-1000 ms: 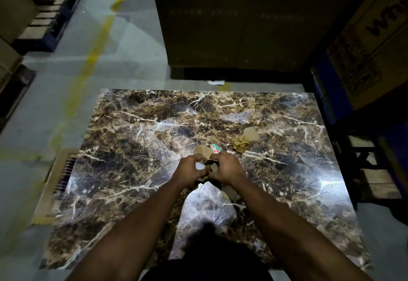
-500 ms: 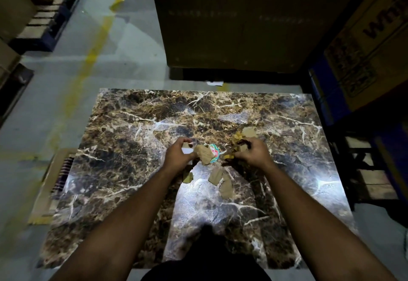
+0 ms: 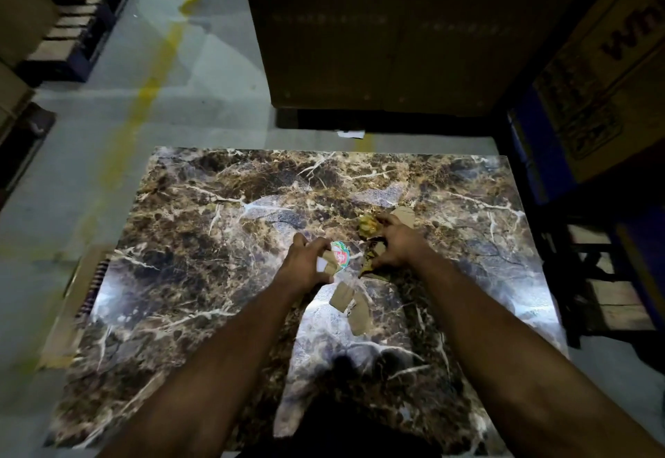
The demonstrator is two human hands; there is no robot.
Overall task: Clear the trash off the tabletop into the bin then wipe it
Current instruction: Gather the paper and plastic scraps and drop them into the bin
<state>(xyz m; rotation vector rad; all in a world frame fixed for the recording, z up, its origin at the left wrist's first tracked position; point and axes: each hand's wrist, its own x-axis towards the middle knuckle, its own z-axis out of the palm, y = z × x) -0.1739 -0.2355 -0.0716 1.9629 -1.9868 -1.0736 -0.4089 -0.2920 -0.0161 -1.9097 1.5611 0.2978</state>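
Hands on marble worktop [image 3: 201,241] — left hand [image 3: 306,267] fingers curled round paper scraps [image 3: 333,259]; right hand [image 3: 399,245] fingers gripping crumpled wrapper [image 3: 367,225].

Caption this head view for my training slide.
Both hands gather paper scraps on a marble table.

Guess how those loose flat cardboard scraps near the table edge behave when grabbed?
The cardboard scraps look thin and flat, so probably light and bendy. Lying flush on the glossy marble tabletop, they would likely slide rather than lift; pinching an edge may be fiddly.
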